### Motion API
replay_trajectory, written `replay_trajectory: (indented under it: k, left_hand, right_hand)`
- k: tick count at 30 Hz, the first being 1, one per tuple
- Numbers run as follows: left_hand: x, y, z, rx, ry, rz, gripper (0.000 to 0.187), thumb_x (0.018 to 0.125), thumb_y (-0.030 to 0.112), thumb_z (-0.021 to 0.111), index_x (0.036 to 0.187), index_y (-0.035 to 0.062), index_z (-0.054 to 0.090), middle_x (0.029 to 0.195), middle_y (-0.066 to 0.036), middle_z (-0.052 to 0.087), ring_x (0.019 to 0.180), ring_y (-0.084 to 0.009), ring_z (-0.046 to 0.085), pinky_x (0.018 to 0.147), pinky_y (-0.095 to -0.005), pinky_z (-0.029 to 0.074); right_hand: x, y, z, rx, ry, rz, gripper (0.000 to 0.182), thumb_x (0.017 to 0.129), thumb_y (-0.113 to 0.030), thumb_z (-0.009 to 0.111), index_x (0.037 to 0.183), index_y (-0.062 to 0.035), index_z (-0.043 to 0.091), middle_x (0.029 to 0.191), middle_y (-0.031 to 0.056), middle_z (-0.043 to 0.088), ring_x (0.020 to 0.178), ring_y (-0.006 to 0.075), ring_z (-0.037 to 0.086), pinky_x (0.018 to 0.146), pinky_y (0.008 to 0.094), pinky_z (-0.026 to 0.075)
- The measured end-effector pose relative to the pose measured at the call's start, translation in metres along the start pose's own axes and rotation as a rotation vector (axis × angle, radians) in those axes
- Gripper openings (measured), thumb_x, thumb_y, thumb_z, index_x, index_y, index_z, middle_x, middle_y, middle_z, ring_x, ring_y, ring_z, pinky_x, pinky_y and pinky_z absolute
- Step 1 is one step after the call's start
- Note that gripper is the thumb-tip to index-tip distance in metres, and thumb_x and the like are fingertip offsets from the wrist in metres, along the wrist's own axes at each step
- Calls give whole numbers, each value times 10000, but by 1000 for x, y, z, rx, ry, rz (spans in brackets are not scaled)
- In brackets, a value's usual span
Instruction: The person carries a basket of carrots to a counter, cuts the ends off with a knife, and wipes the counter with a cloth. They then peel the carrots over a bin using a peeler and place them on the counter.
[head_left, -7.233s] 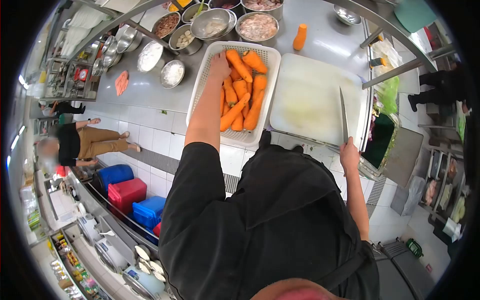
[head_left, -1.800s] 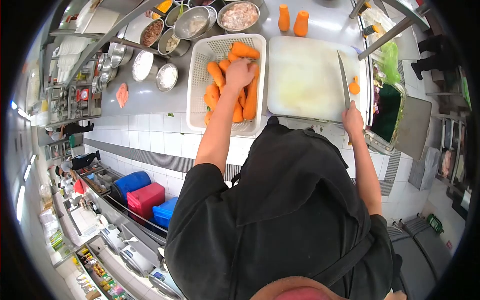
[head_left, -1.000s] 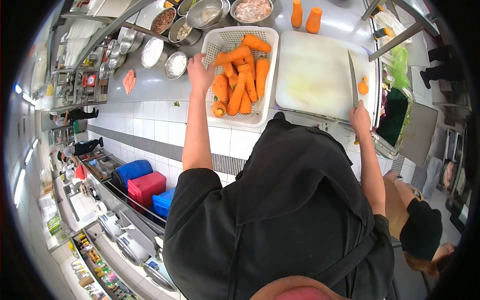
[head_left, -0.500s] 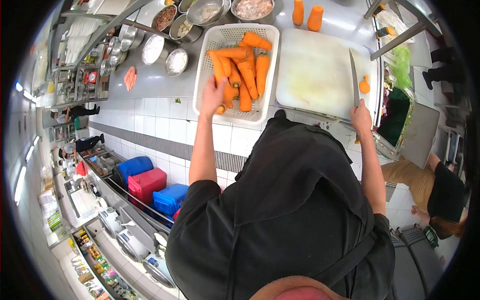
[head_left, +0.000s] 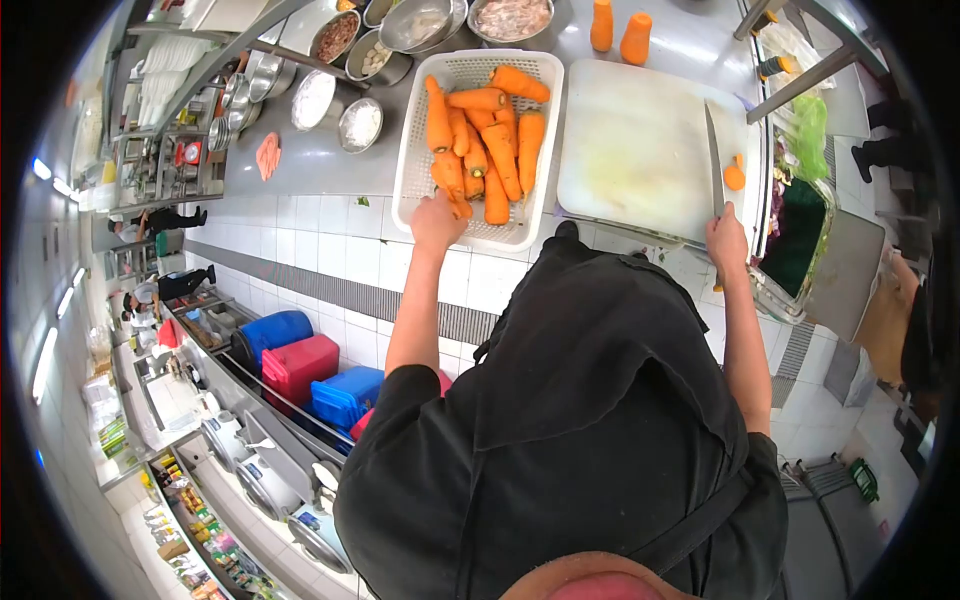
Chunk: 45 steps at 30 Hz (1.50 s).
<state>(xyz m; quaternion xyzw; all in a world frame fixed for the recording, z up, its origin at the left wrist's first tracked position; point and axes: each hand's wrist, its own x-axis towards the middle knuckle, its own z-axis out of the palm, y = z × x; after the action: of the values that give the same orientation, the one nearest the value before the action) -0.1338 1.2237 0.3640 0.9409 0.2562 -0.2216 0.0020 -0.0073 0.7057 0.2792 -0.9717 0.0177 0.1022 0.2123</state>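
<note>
Your left hand (head_left: 438, 222) was at the carrots (head_left: 502, 155); your right hand (head_left: 727, 243) held the knife (head_left: 714, 150).
The carrots lay piled in the white basket (head_left: 412, 150), and your left fingers were partly curled at its near-left corner, against the lowest carrot; you could not be seen clearly enough to tell whether they gripped it. Your right fist was closed around the knife's handle, its blade over the right part of the cutting board (head_left: 630, 150), just beside a small orange piece (head_left: 734, 178). Two other carrots (head_left: 636, 40) were beyond the board.
</note>
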Motion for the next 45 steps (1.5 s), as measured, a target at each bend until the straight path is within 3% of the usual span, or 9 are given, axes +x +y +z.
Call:
replay_trajectory:
  k: [3, 5, 8, 11, 17, 22, 32, 40, 45]
  left_hand:
    - [-10, -32, -21, -486, 176, 26, 549, 738, 226, 772, 1221, 3, 637, 1064, -207, 721, 983, -335, 696, 854, -397, 548]
    - [-20, -66, -40, -1138, 81, 187, 418, 808, 83, 690, 1213, -7, 639, 1063, -127, 687, 922, -187, 637, 841, -302, 513]
    - [-42, -69, -75, -1722, -138, 253, 445, 852, 58, 687, 1275, 7, 557, 1136, -105, 650, 985, -202, 640, 890, -309, 496]
    - [-36, -39, -72, -1585, -75, 453, 410, 891, 72, 699, 1267, 10, 549, 1160, -107, 663, 1033, -195, 650, 863, -317, 516]
    - [-25, 167, -23, -1017, 138, 767, 433, 841, 85, 810, 1209, 20, 592, 1129, -92, 666, 1031, -156, 626, 908, -294, 510]
    - [-15, 287, 65, -1234, -53, 742, 432, 797, 129, 842, 1156, 25, 626, 1063, -119, 695, 988, -224, 664, 875, -340, 525]
    - [-23, 301, 79, -1101, 116, 881, 450, 756, 107, 851, 1129, 18, 615, 1126, -139, 645, 1044, -321, 635, 914, -376, 511]
    - [-34, 282, -7, -890, 350, 863, 511, 775, 172, 854, 1144, 15, 537, 1113, -143, 641, 1029, -310, 636, 917, -397, 508]
    - [-3, 298, 26, -736, 211, 1004, 463, 806, 141, 796, 1195, 70, 556, 1147, -170, 605, 1071, -405, 586, 930, -466, 487]
  right_hand:
    - [2, 2, -4, -10, -16, 10, 286, 917, -164, 543, 1131, 20, 494, 854, 297, 683, 829, 480, 674, 732, 570, 526]
    - [1, -3, -8, -31, -27, 17, 299, 918, -167, 543, 1144, 23, 494, 858, 295, 684, 834, 478, 675, 735, 568, 526]
    - [0, -10, -9, -47, -15, 39, 332, 912, -178, 554, 1171, 24, 504, 865, 285, 691, 836, 470, 679, 736, 568, 527]
    - [7, 8, 3, 0, -43, 9, 365, 890, -187, 576, 1190, 15, 526, 869, 272, 699, 831, 451, 691, 728, 560, 542]
    - [-7, -4, -14, -9, -10, 43, 308, 863, -186, 597, 1103, 2, 550, 841, 275, 696, 808, 448, 695, 735, 556, 552]
    - [-31, -30, -18, 99, -25, 105, 267, 870, -181, 590, 1066, -6, 540, 805, 275, 691, 777, 455, 693, 738, 564, 549]
    - [-42, -60, -13, 142, 20, 31, 210, 901, -161, 572, 1029, -18, 489, 797, 265, 685, 758, 458, 683, 687, 561, 538]
    - [-25, -39, -12, -70, -147, 0, 292, 858, -157, 612, 1118, -34, 563, 832, 213, 719, 785, 406, 715, 703, 509, 570]
    - [-35, -39, -28, -123, -115, -66, 255, 874, -138, 579, 1108, -39, 566, 800, 198, 719, 752, 395, 717, 661, 506, 567]
